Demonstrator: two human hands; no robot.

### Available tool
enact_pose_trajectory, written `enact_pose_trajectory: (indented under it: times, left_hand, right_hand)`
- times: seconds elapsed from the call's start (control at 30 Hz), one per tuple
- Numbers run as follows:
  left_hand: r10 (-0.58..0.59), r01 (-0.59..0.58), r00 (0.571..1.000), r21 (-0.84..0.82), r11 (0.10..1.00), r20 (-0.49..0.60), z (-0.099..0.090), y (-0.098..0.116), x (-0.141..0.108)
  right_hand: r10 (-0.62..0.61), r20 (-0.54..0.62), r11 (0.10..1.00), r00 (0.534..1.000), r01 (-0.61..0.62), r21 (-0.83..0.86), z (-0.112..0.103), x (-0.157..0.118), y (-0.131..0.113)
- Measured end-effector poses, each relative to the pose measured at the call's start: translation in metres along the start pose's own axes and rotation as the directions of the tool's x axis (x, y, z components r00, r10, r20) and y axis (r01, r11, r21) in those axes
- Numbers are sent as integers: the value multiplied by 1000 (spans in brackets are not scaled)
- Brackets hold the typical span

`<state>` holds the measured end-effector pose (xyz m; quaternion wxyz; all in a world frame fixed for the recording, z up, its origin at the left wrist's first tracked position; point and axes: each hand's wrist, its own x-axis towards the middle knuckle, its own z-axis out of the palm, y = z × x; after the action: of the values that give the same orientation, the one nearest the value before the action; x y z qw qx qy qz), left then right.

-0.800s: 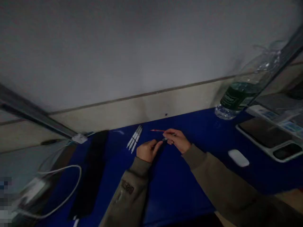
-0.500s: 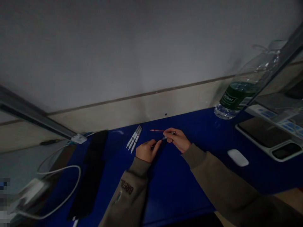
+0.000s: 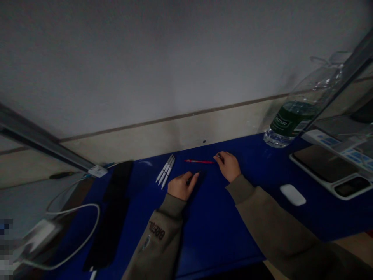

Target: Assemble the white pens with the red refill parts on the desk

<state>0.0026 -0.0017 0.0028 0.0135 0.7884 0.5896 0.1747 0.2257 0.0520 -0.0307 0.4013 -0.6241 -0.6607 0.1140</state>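
Observation:
My left hand [image 3: 182,186] rests on the blue desk mat [image 3: 215,233], fingers curled around a dark slim pen part [image 3: 194,178] whose thin tip points up and right. My right hand [image 3: 229,166] sits further right, pinching a small dark piece [image 3: 220,157] at its fingertips. Between the hands and just beyond them lies a red pen [image 3: 199,161], untouched. To the left of my left hand, several white pens [image 3: 165,172] lie side by side on the mat.
A water bottle [image 3: 291,120] stands at the back right, near a white mouse [image 3: 293,194] and a dark phone on a white tray [image 3: 323,167]. A black strip [image 3: 112,214] lies on the left, beside a white cable [image 3: 72,237] and charger [image 3: 40,235].
My hands have come apart. The right hand moved right and away from the left, and the dark pen they held together now appears as separate parts, one in each hand.

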Motion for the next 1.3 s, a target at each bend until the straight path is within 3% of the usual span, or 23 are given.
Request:
enact_pose_trajectory:
  times: [0.13, 0.47, 0.6, 0.7, 0.77, 0.83, 0.93, 1.1, 1.3]
  left_hand:
    - [-4, 4, 1000, -1, 1000, 11, 0, 0, 0]
    - [-13, 13, 998, 3, 1000, 58, -2, 1, 1]
    - [-33, 34, 997, -9, 999, 70, -2, 1, 1]
    - [-32, 33, 997, -7, 999, 65, -1, 0, 1]
    - [-22, 22, 998, -2, 1000, 53, 0, 0, 1]
    - [-6, 6, 999, -1, 1000, 36, 0, 0, 1]
    - [22, -22, 1000, -9, 1000, 6, 1, 0, 0]
    - [86, -86, 996, -57, 995, -12, 3, -2, 0]
    - [167, -168, 986, -111, 980, -15, 9, -7, 2]
  right_hand:
    - [24, 50, 998, 998, -21, -67, 6, 1, 5]
    - [48, 50, 990, 998, -40, -138, 7, -2, 4]
    - [61, -129, 996, 990, -68, -57, 2, -2, -7]
    - [42, -301, 999, 953, -36, 23, -9, -2, -21]
    - [14, -324, 995, 946, 18, 96, -17, -6, -32]
    - [-37, -269, 987, 962, 77, 141, -22, -11, -43]
    - [-150, -89, 968, 985, 165, 187, -21, -23, -58]
    - [-147, 215, 947, 966, 74, 312, -6, -34, -70]
    - [-170, 332, 889, 928, -1, 458, 6, -40, -70]
